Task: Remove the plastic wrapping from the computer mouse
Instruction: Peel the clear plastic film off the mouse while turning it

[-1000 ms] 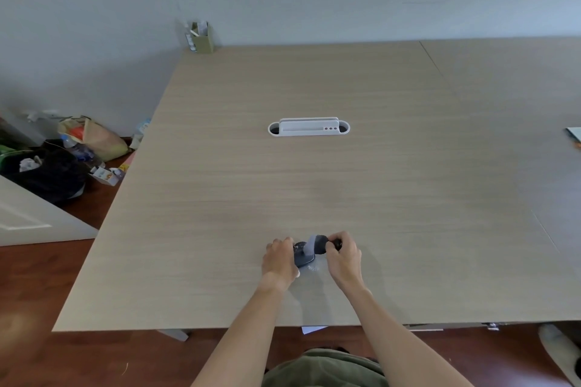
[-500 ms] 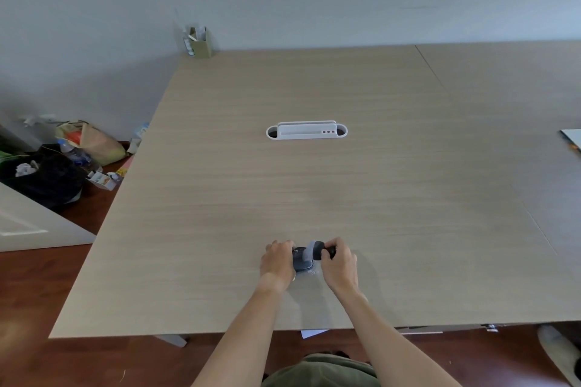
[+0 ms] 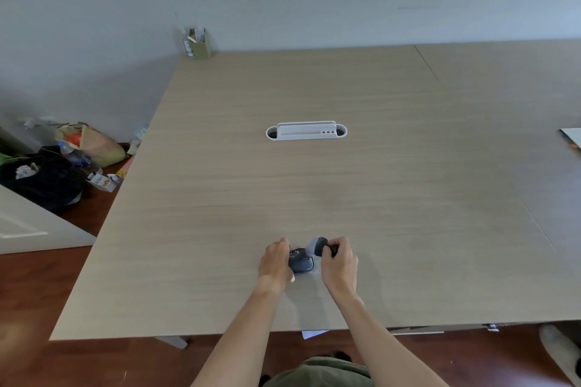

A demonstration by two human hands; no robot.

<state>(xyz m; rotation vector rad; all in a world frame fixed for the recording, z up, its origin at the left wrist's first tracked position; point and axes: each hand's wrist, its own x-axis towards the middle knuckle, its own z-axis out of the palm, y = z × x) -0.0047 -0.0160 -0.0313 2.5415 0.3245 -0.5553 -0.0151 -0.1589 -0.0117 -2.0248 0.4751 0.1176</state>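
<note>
A dark grey computer mouse (image 3: 301,263) lies on the wooden table (image 3: 314,192) near its front edge, between my two hands. My left hand (image 3: 275,262) grips the mouse's left side. My right hand (image 3: 339,264) pinches a pale, partly clear piece of plastic wrapping (image 3: 316,246) that stands up off the mouse's far right end. A dark bit shows inside the wrapping by my right fingers. A thin clear film seems to lie on the table just under the mouse.
A white cable tray (image 3: 306,131) is set into the middle of the table. A small green holder (image 3: 199,44) stands at the far left corner. Bags and litter (image 3: 63,163) lie on the floor to the left. A paper's edge (image 3: 570,137) shows at far right.
My hands and the mouse stay at the same spot. The wrapping in my right hand has lifted slightly up and away from the mouse. The head camera has shifted a little.
</note>
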